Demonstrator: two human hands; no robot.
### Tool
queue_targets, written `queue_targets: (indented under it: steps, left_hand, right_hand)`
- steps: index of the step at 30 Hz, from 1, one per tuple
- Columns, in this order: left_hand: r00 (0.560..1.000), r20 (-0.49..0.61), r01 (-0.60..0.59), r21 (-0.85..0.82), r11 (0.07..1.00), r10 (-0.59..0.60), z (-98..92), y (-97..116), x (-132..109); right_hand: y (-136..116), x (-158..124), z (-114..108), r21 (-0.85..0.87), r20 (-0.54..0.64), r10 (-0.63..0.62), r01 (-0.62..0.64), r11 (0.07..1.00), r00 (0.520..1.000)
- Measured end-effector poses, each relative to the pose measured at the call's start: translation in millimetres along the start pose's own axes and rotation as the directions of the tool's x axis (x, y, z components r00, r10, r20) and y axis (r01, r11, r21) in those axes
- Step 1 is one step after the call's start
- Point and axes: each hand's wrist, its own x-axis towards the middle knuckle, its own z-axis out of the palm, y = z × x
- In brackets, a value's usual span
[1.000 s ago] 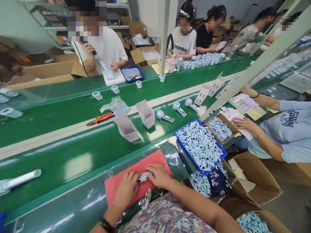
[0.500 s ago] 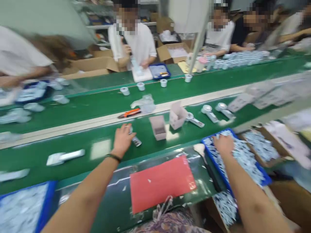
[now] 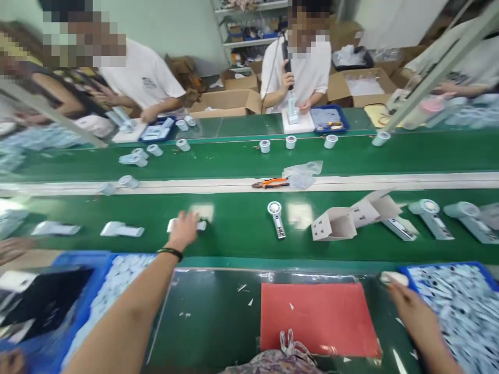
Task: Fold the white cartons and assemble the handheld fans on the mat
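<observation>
My left hand (image 3: 184, 229) is closed over a white handheld fan (image 3: 201, 225) lying sideways on the green belt; the palm and fingers hide its middle. My right hand (image 3: 415, 311) is at the right, beside a blue tray (image 3: 402, 269) of small pale parts. Its fingers close on a tool with a rounded white head (image 3: 393, 279); the rest of the tool is hidden. Another fan (image 3: 277, 220), round head away from me, lies apart from both hands. Two more white fans (image 3: 122, 229) (image 3: 55, 228) lie left of my left hand.
A red sheet (image 3: 317, 317) lies in front of me. Open small boxes (image 3: 333, 224) and more fans (image 3: 432, 218) stand along the belt's right. Orange pliers (image 3: 272, 183) and a plastic bag (image 3: 302, 176) rest on the white divider (image 3: 218, 186). Co-workers sit opposite; another person's hand is at far left.
The view has swung left. My left hand has left one fan and moved left onto another. My right hand has come out of the tray of parts to the white-headed tool.
</observation>
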Motion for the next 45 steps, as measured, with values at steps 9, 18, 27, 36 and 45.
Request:
queue_targets:
  steps: [9,18,27,36,45]
  left_hand:
    - [0.995,0.071,-0.077,0.189,0.979,0.065,25.8,-50.0,2.8]
    - [0.947,-0.105,-0.309,-0.048,0.95,0.303,5.2,66.4,-87.1]
    - [0.746,-0.242,-0.664,-0.347,0.663,0.62,51.4,328.2,-225.0]
    - [0.748,-0.262,-0.657,-0.415,0.629,0.609,53.2,333.3,-229.9]
    - [0.768,-0.399,-0.63,-0.61,0.481,0.501,73.3,340.7,-233.0]
  right_hand:
    - [-75.0,-112.5,95.0,0.23,0.226,-0.019,-0.035,0.973,0.974]
    - [-59.1,-103.7,73.6,0.176,0.279,-0.218,0.173,0.969,0.935]
    - [-44.1,-106.8,30.9,0.37,0.234,-0.358,0.258,0.892,0.904]
    - [-68.8,-98.8,61.4,0.127,0.462,-0.599,0.62,0.774,0.654]
    - [-61.9,-84.8,70.8,0.207,0.397,-0.651,0.629,0.75,0.647]
